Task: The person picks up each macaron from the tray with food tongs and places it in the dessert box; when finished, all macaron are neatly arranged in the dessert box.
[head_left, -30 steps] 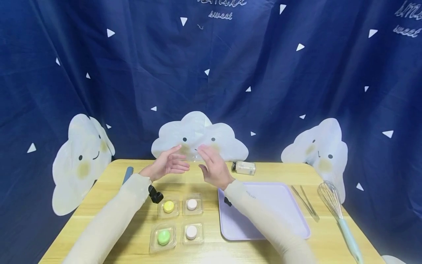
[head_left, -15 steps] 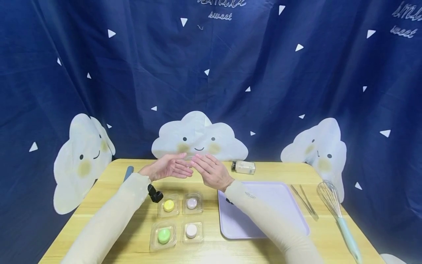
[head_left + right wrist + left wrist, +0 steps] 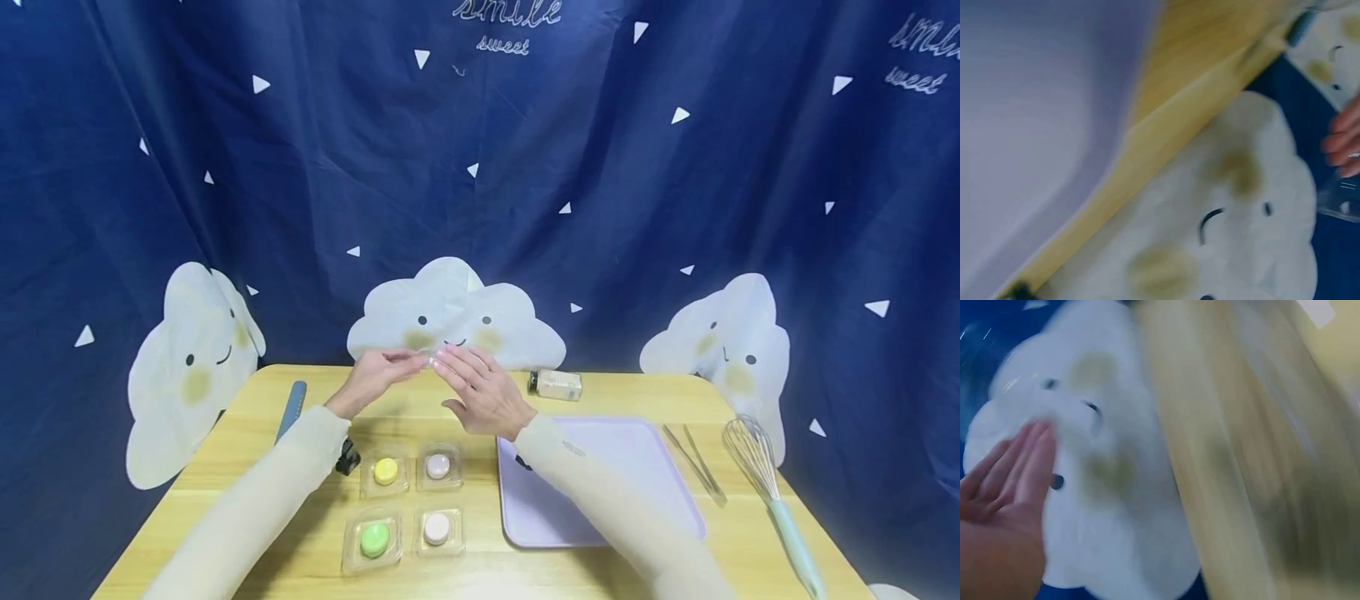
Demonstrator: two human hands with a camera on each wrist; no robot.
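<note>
My left hand [image 3: 382, 375] pinches a small clear plastic case [image 3: 429, 356] above the back of the table; the case is hard to make out. In the right wrist view, curled fingers of the left hand [image 3: 1345, 137] lie against the clear case [image 3: 1340, 209]. My right hand [image 3: 483, 392] meets it from the other side, fingers straight, back of the hand up, thumb apart. Below, a yellow macaron [image 3: 386, 472], a lilac one, a green macaron [image 3: 375, 540] and a pale pink macaron [image 3: 437, 528] sit in separate clear trays. The left wrist view is blurred.
A lilac tray [image 3: 600, 521] lies under my right forearm. Farther right are metal tongs [image 3: 697, 467] and a whisk [image 3: 783, 521]. A jar with a black lid [image 3: 557, 385] lies at the back edge. A blue-grey handle [image 3: 291, 408] shows beside my left sleeve.
My left fingers and thumb, spread apart before, have come together at the clear case. The hands are closer together than a second ago. The macarons and tools stay in place.
</note>
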